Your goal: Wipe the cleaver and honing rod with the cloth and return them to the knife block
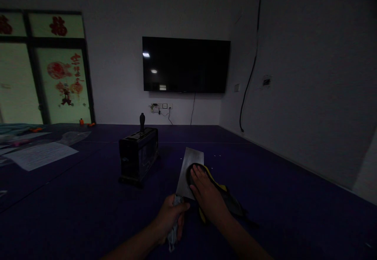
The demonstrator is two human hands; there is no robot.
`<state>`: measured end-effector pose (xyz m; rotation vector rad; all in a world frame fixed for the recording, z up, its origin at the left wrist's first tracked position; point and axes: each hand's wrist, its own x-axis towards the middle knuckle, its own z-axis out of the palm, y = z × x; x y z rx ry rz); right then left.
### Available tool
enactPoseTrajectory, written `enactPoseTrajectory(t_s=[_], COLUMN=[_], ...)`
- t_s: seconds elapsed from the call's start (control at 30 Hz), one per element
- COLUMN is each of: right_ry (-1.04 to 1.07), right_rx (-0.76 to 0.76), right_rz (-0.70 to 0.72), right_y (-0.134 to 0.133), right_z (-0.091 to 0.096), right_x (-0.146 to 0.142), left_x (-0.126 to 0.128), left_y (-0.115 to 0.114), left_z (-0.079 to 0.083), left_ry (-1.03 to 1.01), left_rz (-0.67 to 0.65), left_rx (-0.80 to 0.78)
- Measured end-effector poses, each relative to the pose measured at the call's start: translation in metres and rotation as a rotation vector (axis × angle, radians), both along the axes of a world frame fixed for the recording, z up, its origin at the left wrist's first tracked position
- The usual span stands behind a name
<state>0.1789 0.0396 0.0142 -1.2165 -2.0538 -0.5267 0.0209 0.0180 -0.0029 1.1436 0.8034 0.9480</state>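
My left hand (pixel 170 216) is closed round the handle of a cleaver whose broad grey blade (pixel 190 169) lies flat and points away from me. My right hand (pixel 207 195) rests on the blade with its fingers pressed onto a dark pad (pixel 192 173). A dark cloth with yellow edging (pixel 224 197) lies under and beside my right hand. Everything sits on a dark purple table (pixel 265 197). The room is dim, so fine detail is hard to see.
A dark boxy toaster-like appliance (pixel 138 154) with an upright knob stands just left of the blade. Papers (pixel 41 154) and a plastic sheet (pixel 73 136) lie at the far left. A wall-mounted TV (pixel 185 64) and a white wall bound the table's far and right sides.
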Motion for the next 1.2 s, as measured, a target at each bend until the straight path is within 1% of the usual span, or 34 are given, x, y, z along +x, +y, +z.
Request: enactPoseTrajectory(t_s=[0.23,0.33,0.4,0.5,0.6,0.67,0.73,0.8,0.9,1.0,1.1,1.2], right_ry=[0.025,0.011,0.023,0.119,0.211,0.223,0.184,0.095,-0.059,-0.153,-0.198,-0.2], right_rx=[0.095,0.184,0.259,0.378,0.469,0.486,0.477,0.44,0.32,0.154,0.032,-0.024], right_rz=[-0.035,-0.038,-0.05,-0.071,-0.041,0.007,0.081,0.172,0.256,0.215,0.175,0.23], right_y=[0.018,0.02,0.018,0.009,-0.005,-0.014,-0.021,-0.023,-0.02,-0.015,-0.016,-0.023], right_z=[-0.012,-0.014,-0.01,0.0,0.013,0.019,0.021,0.019,0.01,0.003,0.005,0.013], right_x=[0.012,0.018,0.02,0.022,0.02,0.017,0.012,0.006,-0.007,-0.017,-0.02,-0.017], left_x=[-0.001,-0.003,-0.003,-0.004,-0.003,-0.003,-0.003,-0.002,0.0,0.001,0.002,0.002], left_y=[-0.004,-0.005,-0.005,-0.005,-0.006,-0.007,-0.008,-0.008,-0.007,-0.006,-0.006,-0.006], left_z=[0.001,0.001,0.001,0.001,0.002,0.003,0.004,0.004,0.002,0.001,0.001,0.001], left_ry=[0.022,0.033,0.03,0.031,0.028,0.019,0.015,0.016,0.015,0.037,0.058,0.055], left_rz=[-0.071,-0.099,-0.106,-0.103,-0.094,-0.091,-0.088,-0.085,-0.082,-0.053,-0.021,0.0], left_rx=[0.022,0.036,0.035,0.026,0.012,0.009,0.015,0.024,0.04,0.058,0.051,0.046])
